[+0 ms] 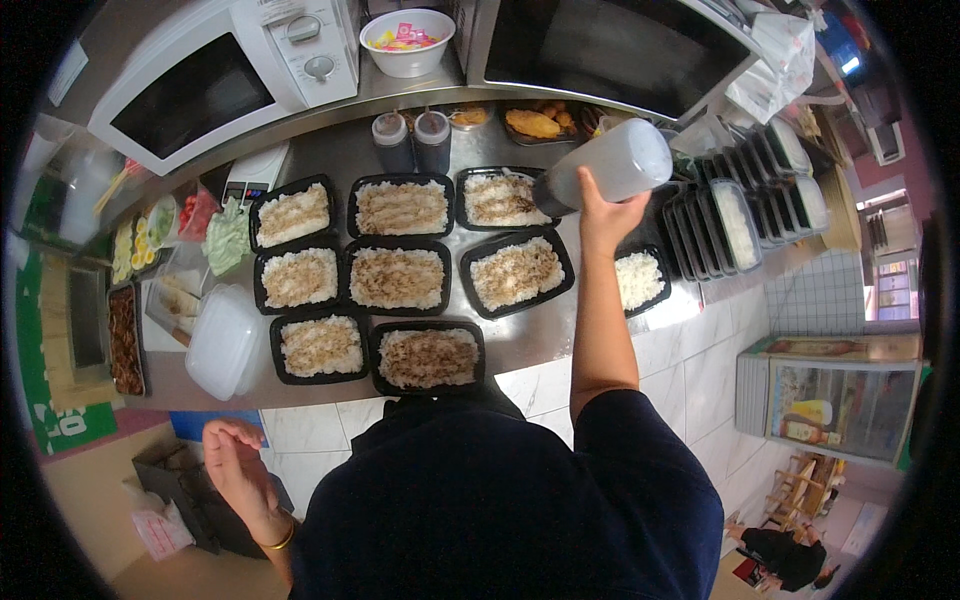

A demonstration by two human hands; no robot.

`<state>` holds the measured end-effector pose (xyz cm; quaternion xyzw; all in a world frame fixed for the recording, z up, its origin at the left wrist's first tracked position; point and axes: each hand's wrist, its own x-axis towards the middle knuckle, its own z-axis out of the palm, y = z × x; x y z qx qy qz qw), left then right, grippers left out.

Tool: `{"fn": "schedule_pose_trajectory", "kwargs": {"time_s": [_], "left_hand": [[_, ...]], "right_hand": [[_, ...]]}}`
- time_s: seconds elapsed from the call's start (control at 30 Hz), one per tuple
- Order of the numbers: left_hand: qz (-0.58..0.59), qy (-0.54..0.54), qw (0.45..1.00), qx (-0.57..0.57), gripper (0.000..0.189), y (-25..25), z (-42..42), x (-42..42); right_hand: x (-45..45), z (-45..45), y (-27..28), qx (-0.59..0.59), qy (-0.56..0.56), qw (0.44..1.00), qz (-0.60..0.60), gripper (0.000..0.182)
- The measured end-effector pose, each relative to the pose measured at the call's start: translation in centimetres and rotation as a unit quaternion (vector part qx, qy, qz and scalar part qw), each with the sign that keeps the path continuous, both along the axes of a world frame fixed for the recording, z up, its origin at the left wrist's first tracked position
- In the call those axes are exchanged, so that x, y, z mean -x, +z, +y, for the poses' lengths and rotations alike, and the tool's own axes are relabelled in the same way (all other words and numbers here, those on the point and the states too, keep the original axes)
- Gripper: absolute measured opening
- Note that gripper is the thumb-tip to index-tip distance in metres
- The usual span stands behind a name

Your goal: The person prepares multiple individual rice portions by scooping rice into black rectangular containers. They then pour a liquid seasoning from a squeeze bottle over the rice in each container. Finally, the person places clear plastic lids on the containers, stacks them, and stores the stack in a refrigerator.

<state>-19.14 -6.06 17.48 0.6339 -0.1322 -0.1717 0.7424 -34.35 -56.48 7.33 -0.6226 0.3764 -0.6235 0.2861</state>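
Note:
My right hand [611, 214] grips a translucent plastic squeeze bottle [611, 161] with dark sauce near its nozzle end, tipped down over a black tray of rice [499, 199] in the back row. That rice shows brown sauce streaks. Several more black trays of sauce-streaked rice stand in rows to the left and nearer, among them a front tray [429, 358]. Right of my forearm, one black tray holds plain white rice [639, 280]. My left hand [236, 465] hangs off the counter's near edge at the left, holding nothing, fingers loosely bent.
Two sauce bottles [433, 142] stand at the back below two microwaves [217, 82]. Clear lids [225, 341], lettuce [227, 236], halved eggs [141, 247] and a tray of dark food [126, 337] lie left. Stacked filled trays [712, 229] stand right. A person [787, 559] is far off, lower right.

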Motion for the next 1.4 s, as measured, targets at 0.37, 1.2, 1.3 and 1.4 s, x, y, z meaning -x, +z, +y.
{"fn": "schedule_pose_trajectory", "kwargs": {"time_s": [0.37,1.2,1.3,1.4], "left_hand": [[0.007,-0.022,1.0,-0.009,0.019,0.5,-2.3,0.5],[0.009,-0.166,0.986,-0.015,0.02,0.7,-12.2,4.1],[0.012,-0.178,0.984,-0.016,0.02,0.6,-13.1,4.2],[0.006,-0.189,0.982,-0.023,0.02,0.6,-14.1,4.4]], "right_hand": [[4.4,-1.9,-1.5,-0.087,-0.061,0.95,-0.295,0.055],[28.7,-1.8,0.1,-0.003,-0.257,0.966,0.006,0.061],[29.2,0.7,-0.1,-0.04,-0.208,0.977,-0.004,0.058],[27.5,2.4,-0.1,-0.084,-0.15,0.984,-0.037,0.057]]}}
